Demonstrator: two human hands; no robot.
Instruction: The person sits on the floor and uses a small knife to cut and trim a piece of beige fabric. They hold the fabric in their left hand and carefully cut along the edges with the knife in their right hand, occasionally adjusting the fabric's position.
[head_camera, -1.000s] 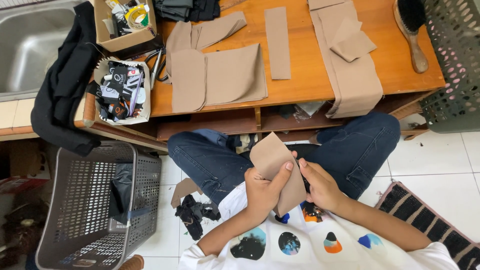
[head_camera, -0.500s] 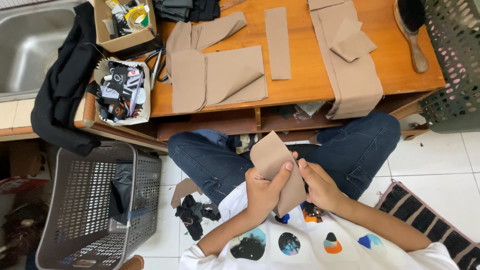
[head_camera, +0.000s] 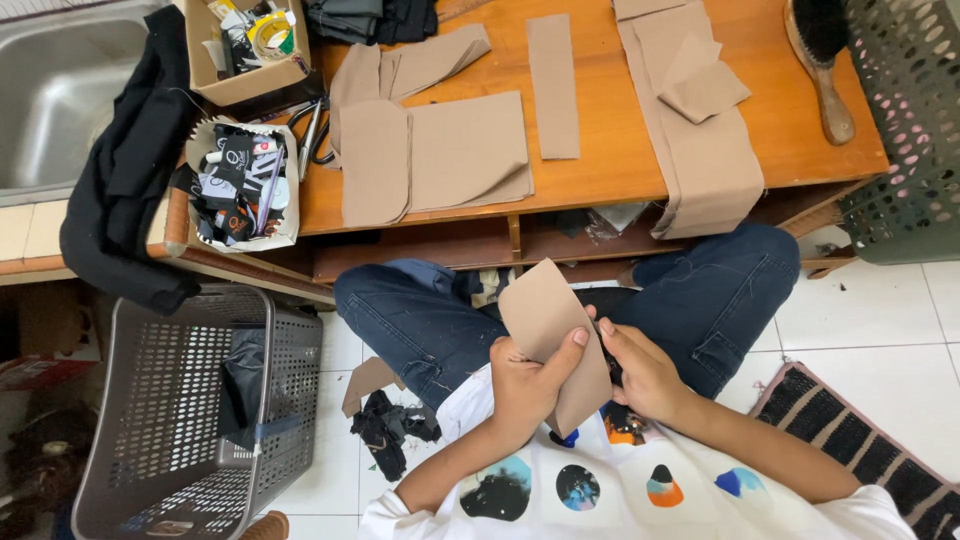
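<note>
The left hand (head_camera: 525, 385) is pinching the tan fabric piece (head_camera: 548, 320), thumb pressing on top; the right hand (head_camera: 645, 375) is gripping its right edge.

The fabric piece (head_camera: 548, 325) at the centre is plain tan. At 12 o'clock, the low table (head_camera: 620, 160) is orange-brown and carries more tan pieces (head_camera: 470, 150). The jeans (head_camera: 420, 320) are dark blue. At 6 o'clock, the shirt (head_camera: 640, 500) is white with coloured round prints. At 8 o'clock, the basket (head_camera: 170, 410) is grey.
</note>
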